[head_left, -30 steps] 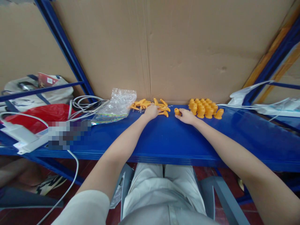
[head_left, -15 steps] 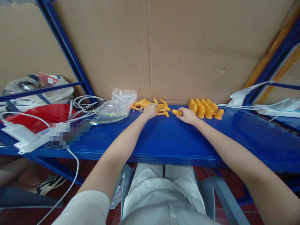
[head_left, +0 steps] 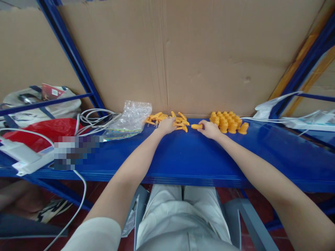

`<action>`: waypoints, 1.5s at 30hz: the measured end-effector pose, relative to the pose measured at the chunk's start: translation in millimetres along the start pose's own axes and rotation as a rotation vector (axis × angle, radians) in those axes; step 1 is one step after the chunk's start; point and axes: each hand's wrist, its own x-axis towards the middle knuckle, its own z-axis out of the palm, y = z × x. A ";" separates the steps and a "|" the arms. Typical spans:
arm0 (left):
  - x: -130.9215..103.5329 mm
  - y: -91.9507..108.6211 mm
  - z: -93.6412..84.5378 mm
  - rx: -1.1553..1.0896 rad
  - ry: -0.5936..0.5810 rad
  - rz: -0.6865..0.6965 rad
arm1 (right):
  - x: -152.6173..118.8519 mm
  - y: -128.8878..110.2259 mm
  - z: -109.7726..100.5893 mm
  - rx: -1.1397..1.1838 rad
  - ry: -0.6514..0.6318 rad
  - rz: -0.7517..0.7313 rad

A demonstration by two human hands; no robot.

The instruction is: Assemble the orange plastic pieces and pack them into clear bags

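My right hand [head_left: 210, 129] is closed, fingertips pinching the right end of a short orange plastic piece [head_left: 195, 126] low over the table. A small chain seems to hang at that piece's left end. My left hand [head_left: 166, 126] is closed at the front of a pile of curved orange plastic pieces [head_left: 157, 115], some with small metal chains. Its fingertips touch the pile, and what they grip is hidden. Just right of them lies a curved ridged piece [head_left: 184, 128]. Beyond my right hand stand rows of orange cup-shaped pieces [head_left: 224, 124].
A clear plastic bag [head_left: 136, 113] lies left of the pile on the blue table [head_left: 193, 157]. White cables [head_left: 96, 115], a red bag [head_left: 49, 130] and a power strip [head_left: 34, 162] crowd the left end. A cardboard wall [head_left: 209, 59] rises behind. Another person's leg [head_left: 21, 195] shows lower left.
The orange piece in my right hand has turned slightly and now lies more level, pointing left. My left hand has barely moved at the pile. The view has shifted a little.
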 end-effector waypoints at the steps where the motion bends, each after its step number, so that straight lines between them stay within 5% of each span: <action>1: 0.0 -0.3 0.2 0.003 0.004 0.008 | -0.4 -0.6 -0.8 -0.001 -0.004 0.009; 28: -2.3 -2.5 -0.3 -0.105 0.045 0.102 | 4.8 9.5 4.6 0.026 0.062 0.076; 45: -1.0 1.9 0.6 -0.155 0.095 0.171 | 6.7 9.3 9.4 0.156 0.166 -0.105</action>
